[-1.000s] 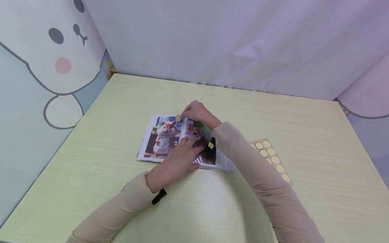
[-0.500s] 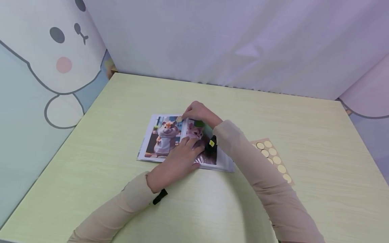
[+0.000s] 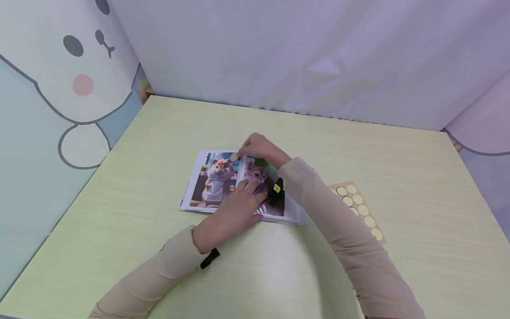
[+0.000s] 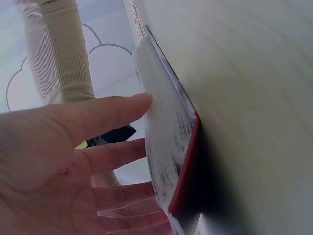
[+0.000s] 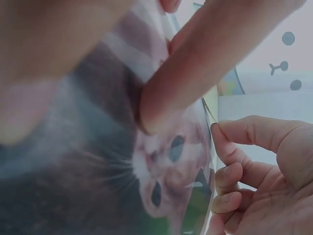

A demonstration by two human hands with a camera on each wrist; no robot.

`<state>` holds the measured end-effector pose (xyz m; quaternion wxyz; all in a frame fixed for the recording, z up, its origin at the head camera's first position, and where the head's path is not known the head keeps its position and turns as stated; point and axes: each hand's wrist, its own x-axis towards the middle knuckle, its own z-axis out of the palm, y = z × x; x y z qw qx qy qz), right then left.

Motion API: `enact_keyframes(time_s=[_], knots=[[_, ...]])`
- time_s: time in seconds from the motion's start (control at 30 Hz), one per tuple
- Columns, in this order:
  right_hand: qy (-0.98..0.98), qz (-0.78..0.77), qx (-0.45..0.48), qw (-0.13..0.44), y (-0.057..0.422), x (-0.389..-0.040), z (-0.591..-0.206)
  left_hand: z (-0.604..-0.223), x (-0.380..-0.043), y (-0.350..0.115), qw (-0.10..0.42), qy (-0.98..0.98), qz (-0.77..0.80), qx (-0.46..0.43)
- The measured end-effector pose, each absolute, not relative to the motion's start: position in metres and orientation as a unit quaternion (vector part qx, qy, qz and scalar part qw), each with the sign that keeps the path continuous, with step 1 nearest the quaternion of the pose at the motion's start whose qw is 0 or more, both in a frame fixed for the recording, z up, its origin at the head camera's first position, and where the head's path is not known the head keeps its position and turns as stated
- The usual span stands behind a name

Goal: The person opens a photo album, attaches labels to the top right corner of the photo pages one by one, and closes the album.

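A photo album (image 3: 195,177) lies spread on the table. Its left page shows a hamster photo (image 3: 217,184), its right page a kitten photo (image 3: 255,170). My left hand (image 3: 233,212) rests on the right page with fingers spread; in the left wrist view its thumb and fingers (image 4: 117,112) lie along the page edges above a red cover (image 4: 188,169). At the album's top edge, my right hand (image 3: 256,146) pinches a round pale sticker (image 3: 234,156) between thumb and forefinger, over the hamster photo's upper right corner. The right wrist view shows that sticker (image 5: 209,111) nearly edge-on at the fingertips.
A brown sheet of round pale stickers (image 3: 368,220) lies to the right, partly hidden under my right sleeve (image 3: 338,221). A white curtain (image 3: 279,57) hangs behind the table's far edge, and a cartoon-printed cloth (image 3: 59,110) at its left.
The round sticker shifts very slightly at the top of the hamster photo, still pinched in my right hand. My left hand stays in place on the right page.
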<state>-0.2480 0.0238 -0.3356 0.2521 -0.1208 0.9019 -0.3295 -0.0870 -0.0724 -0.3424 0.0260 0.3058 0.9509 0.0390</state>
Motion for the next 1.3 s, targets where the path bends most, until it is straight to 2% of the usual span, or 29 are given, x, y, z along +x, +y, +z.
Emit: enact_keyframes(time_s=[0.3, 0.97, 1.3], knots=[[0.919, -0.293, -0.11, 0.241, 0.019, -0.247, -0.336, -0.342, -0.087, -0.073, 0.027, 0.951, 0.034, 0.307], [0.952, -0.187, -0.156, 0.187, 0.01, -0.242, -0.336, -0.342, -0.087, -0.073, 0.028, 0.95, 0.047, 0.307], [0.927, -0.265, -0.172, 0.202, 0.021, -0.243, -0.331, -0.342, -0.088, -0.073, 0.041, 0.951, 0.058, 0.302]])
